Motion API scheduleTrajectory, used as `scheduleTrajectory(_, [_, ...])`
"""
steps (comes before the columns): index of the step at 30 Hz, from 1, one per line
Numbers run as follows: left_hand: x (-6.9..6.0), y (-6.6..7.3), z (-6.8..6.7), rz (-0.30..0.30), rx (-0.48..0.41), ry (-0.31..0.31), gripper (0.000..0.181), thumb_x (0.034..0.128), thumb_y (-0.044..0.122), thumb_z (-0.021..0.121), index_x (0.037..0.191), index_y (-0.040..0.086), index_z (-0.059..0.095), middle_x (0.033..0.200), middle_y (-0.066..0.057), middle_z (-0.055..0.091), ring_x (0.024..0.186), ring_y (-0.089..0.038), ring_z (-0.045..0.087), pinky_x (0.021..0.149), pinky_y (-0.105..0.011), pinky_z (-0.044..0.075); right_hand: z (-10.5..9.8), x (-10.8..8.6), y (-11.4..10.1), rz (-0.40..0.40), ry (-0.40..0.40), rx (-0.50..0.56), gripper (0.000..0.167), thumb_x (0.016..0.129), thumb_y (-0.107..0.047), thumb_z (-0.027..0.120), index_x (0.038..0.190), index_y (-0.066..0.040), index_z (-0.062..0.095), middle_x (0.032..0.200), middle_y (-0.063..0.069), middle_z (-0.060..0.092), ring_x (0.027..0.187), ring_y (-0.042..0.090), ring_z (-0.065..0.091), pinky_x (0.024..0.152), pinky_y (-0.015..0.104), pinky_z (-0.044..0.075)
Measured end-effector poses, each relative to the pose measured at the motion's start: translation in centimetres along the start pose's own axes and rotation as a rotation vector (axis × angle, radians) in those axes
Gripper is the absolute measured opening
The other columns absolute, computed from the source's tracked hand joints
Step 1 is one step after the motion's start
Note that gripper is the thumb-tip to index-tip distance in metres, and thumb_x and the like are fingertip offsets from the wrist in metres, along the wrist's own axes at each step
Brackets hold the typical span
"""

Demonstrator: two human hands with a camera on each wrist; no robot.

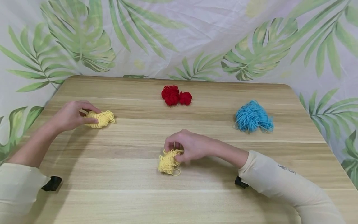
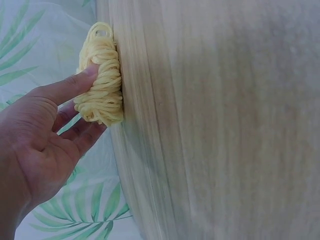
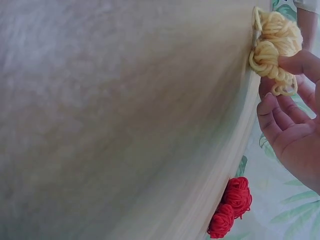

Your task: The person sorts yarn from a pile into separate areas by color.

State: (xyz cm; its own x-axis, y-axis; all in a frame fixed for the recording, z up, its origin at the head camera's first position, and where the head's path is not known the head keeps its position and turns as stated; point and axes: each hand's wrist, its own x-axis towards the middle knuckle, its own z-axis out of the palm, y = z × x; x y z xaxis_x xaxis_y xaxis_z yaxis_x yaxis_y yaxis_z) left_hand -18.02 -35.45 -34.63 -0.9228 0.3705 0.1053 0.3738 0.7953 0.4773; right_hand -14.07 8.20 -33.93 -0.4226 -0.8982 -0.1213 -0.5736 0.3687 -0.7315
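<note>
At the table's left side my left hand pinches a bundle of pale yellow yarn between thumb and fingers. The left wrist view shows this yarn wound in a long coil, the thumb across its near face. Near the middle of the table my right hand grips a second yellow yarn bundle, looser, with a loop trailing on the wood. In the right wrist view the thumb presses on that looser bundle, fingers partly behind it.
Clumped red yarn lies near the table's back edge. Blue yarn sits at the right. The wooden table meets a leaf-patterned cloth at the back. A small black object is at the left sleeve.
</note>
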Motion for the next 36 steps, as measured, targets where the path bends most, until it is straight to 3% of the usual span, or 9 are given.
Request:
scheduleTrajectory(12, [0.0,-0.1,0.0,-0.003,-0.005,-0.007,0.026,0.0791,0.002,0.089,0.103,0.003,0.079,0.103,-0.013,0.075,0.086,0.011,0.056,0.071,-0.007,0.048,-0.1,0.5,0.6,-0.013,0.099,0.012,0.03,0.081,0.007,0.071,0.106,-0.008,0.069,0.089,-0.002,0.065,0.078,0.011,0.059,0.073,0.024,0.055])
scheduleTrajectory(23, [-0.1,-0.1,0.1,-0.005,-0.009,0.001,0.026,0.0788,0.0,0.088,0.103,0.003,0.079,0.102,-0.013,0.074,0.085,0.011,0.056,0.071,-0.007,0.049,-0.5,1.1,0.5,0.012,0.22,0.005,0.023,0.08,0.006,0.071,0.098,-0.008,0.071,0.087,-0.002,0.069,0.079,0.011,0.062,0.072,0.023,0.055])
scheduleTrajectory(36, [-0.2,0.0,0.1,-0.002,-0.005,0.002,0.026,0.0787,0.0,0.088,0.102,0.003,0.079,0.103,-0.014,0.074,0.087,0.011,0.055,0.071,-0.006,0.047,-1.4,2.2,0.6,0.088,0.258,0.006,0.019,0.083,0.002,0.07,0.097,-0.01,0.072,0.09,0.0,0.071,0.083,0.015,0.065,0.076,0.023,0.055])
